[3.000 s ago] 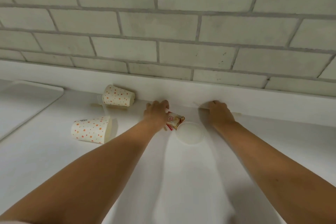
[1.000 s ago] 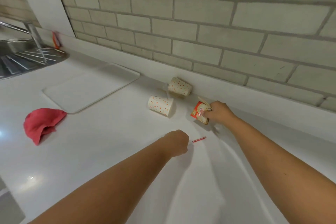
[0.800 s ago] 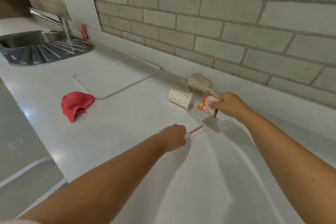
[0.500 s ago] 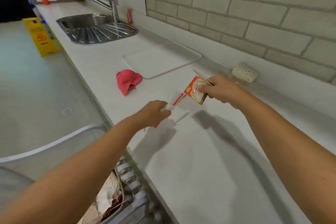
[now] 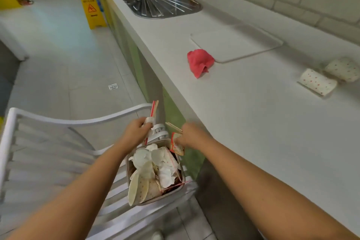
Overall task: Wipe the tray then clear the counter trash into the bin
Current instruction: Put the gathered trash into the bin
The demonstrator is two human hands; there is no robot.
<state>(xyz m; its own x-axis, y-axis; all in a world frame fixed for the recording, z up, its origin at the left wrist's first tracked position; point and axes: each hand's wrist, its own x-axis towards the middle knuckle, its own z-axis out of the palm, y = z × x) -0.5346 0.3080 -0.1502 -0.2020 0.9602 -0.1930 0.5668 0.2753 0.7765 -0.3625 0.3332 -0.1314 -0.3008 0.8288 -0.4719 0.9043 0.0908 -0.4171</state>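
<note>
A small bin [image 5: 180, 190] stuffed with paper trash sits on a white chair [image 5: 58, 161] below the counter edge. My left hand [image 5: 136, 132] hovers over the bin's far rim and grips a red straw [image 5: 153, 108] with other thin sticks. My right hand [image 5: 191, 135] holds a red snack wrapper [image 5: 176, 145] and a wooden stick [image 5: 173, 127] above the bin. On the counter lie a white tray [image 5: 236, 43], a red cloth [image 5: 199, 62] at its near corner, and two dotted paper cups [image 5: 317, 84] [image 5: 342, 69] on their sides.
A steel sink [image 5: 155, 0] with a tap is set in the white counter [image 5: 253, 122] farther along. A yellow wet-floor sign [image 5: 91, 7] stands on the tiled floor. Green cabinet fronts run under the counter. Brick wall at the right.
Both hands left the counter and swung down to the bin on the chair, carrying the straw and the wrapper. The view turned left and down; the cups stayed on the counter.
</note>
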